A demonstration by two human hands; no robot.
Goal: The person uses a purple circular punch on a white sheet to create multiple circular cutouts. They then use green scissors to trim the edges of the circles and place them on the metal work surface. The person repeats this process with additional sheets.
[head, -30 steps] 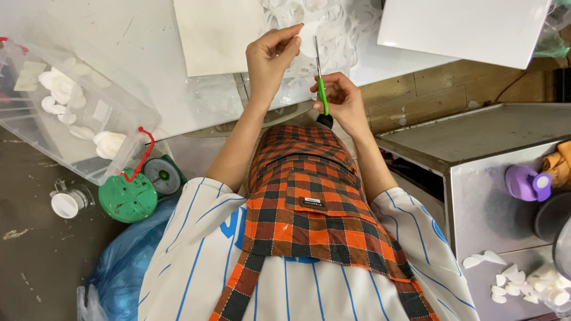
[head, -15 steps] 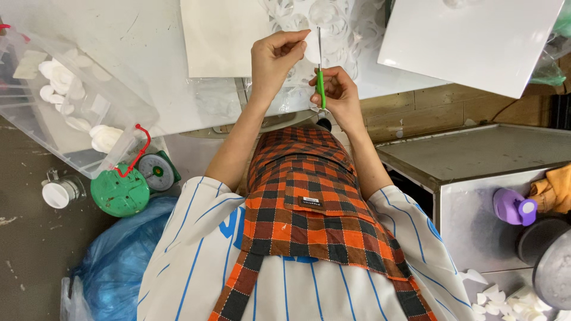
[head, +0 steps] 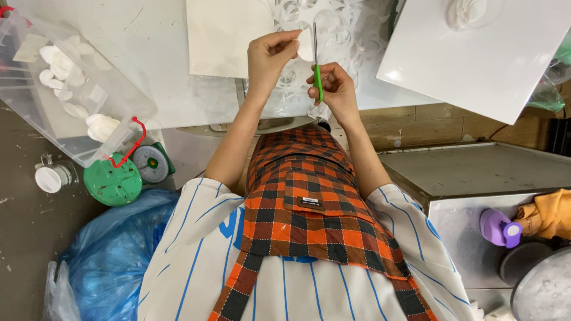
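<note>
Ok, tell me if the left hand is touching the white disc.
Touching: the head view shows the left hand pinching the white disc at its edge.

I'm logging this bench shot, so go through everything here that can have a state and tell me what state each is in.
left hand: raised, pinching a white disc
white disc: held upright against the scissor blades
right hand: closed round the scissors' green handles
scissors: pointing up, blades nearly together
clear plastic bin: open, holding white pieces
blue plastic bag: crumpled on the floor
purple bottle: lying on its side
</note>
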